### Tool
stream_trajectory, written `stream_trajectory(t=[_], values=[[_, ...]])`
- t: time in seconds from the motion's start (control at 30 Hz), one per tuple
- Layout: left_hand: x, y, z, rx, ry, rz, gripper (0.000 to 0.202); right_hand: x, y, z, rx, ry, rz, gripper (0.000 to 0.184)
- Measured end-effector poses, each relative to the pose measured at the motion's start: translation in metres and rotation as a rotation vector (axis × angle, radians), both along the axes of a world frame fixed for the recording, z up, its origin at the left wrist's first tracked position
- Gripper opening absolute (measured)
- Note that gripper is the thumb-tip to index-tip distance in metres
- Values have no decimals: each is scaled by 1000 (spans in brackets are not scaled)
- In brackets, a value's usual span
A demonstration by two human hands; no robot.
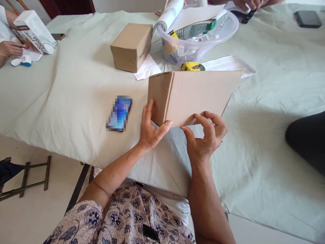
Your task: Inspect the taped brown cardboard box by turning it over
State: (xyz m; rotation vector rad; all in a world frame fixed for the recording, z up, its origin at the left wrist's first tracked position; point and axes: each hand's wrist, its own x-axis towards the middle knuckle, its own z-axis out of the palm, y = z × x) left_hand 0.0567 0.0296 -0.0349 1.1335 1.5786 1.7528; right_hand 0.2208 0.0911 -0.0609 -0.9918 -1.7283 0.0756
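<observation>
A brown cardboard box (195, 93) is held just above the table in front of me, its long face turned up. My left hand (149, 127) grips its near left corner, fingers on the short end and thumb under the front edge. My right hand (207, 135) pinches the box's near lower edge with curled fingers. A phone (120, 113) lies flat on the cloth to the left of my left hand.
A smaller cardboard box (132, 46) stands further back on the pale cloth-covered table (63, 98). A clear plastic bowl (198, 35) holds a bottle and papers; a yellow tape measure (192, 66) lies by it. Other people's hands are at far left (10, 49) and top right (250, 4). A dark object (307, 140) sits at right.
</observation>
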Motion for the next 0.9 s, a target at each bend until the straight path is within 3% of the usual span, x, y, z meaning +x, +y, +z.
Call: stream_trajectory(t=[0.17,0.37,0.57,0.7,0.9], values=[[-19,5,7,45,-136,-7,70,12,9,7,-18,196,-149,41],[-28,6,14,-28,-203,-65,65,7,11,6,-339,600,-1,51],[-26,2,16,41,-49,25,78,2,2,10,-366,555,-73,46],[-23,0,19,22,-16,49,76,2,-3,19,-354,530,-157,44],[-21,1,17,10,-45,62,74,4,-3,16,-395,551,-122,41]])
